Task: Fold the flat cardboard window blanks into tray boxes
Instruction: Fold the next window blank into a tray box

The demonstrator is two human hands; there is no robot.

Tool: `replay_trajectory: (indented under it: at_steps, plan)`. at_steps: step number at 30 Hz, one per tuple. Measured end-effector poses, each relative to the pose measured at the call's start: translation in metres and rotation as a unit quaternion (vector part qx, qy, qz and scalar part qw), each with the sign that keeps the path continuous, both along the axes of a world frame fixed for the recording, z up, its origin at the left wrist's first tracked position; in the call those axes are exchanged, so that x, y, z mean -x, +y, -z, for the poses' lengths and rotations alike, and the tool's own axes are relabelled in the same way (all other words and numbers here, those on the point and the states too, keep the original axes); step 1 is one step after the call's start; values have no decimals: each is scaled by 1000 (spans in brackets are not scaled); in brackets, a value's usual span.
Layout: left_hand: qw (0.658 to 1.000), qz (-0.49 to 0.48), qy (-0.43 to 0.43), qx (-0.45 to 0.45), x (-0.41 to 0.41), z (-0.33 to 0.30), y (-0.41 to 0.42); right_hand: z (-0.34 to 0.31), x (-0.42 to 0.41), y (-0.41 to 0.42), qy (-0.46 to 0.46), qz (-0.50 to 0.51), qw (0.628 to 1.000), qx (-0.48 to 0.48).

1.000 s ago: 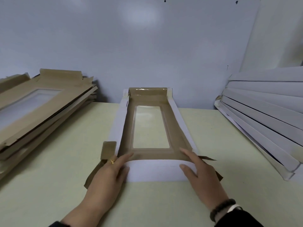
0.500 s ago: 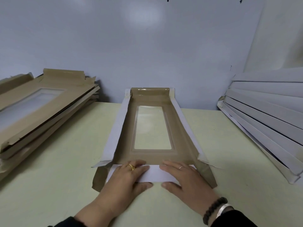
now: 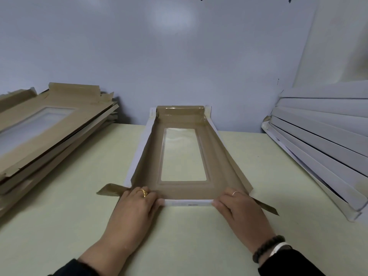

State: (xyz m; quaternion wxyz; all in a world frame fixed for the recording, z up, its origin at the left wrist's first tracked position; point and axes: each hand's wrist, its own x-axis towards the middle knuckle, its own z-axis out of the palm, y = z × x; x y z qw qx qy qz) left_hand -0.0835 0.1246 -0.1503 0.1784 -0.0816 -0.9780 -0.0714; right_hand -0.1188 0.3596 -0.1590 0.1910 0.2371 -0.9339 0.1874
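Since half a second ago the hands have slid apart from the middle of the near end wall out to its two corners, and that white flap, then lying flat under the palms, now stands as a low upright edge.

Window tray box point(image 3: 185, 156) sits mid-table, long axis running away from the person, brown inside face up, clear window in the floor. Far end wall and both long side walls are raised — the near wall point(image 3: 188, 203) shows only as a thin white strip between the hands.

Left hand point(image 3: 133, 213) grips the near left corner, fingers curled over the rim into the tray; gold ring on one finger. A brown corner tab point(image 3: 111, 190) sticks out flat to its left.

Right hand point(image 3: 242, 213) grips the near right corner the same way — thin ring, dark bead bracelet at the wrist. A second brown tab point(image 3: 266, 207) pokes out to its right.

Stack of flat brown blanks point(image 3: 45, 136) lies at the left of the pale table point(image 3: 59, 226). Stack of white folded boxes point(image 3: 322, 148) leans at the right.
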Motion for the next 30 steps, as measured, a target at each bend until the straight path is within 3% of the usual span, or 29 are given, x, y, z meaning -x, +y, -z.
replay_trajectory:
  at_steps: [4, 9, 13, 15, 19, 24, 30]
  plan:
    - [1000, -6, 14, 10, 4, -1, 15, -6, 5, -10, 59, 54, 997, -15]
    - [997, -27, -70, -3, 22, 12, 23, -7, 9, -14, 49, 95, 992, -60]
    - [991, -36, -128, -31, 33, 23, 16, -8, 16, -10, -12, 159, 980, -114]
    - [989, -30, -141, -28, 33, 23, 18, -9, 15, -11, 1, 138, 980, -142]
    - [988, 19, -156, -1, 34, 24, 27, 2, 7, -44, 63, -5, 986, -157]
    - [982, 33, -186, 13, 37, 25, 24, 19, 15, -37, -107, -46, 988, -103]
    - [984, 63, -169, -1, 43, 24, 19, 20, 23, -21, -95, -15, 991, -98]
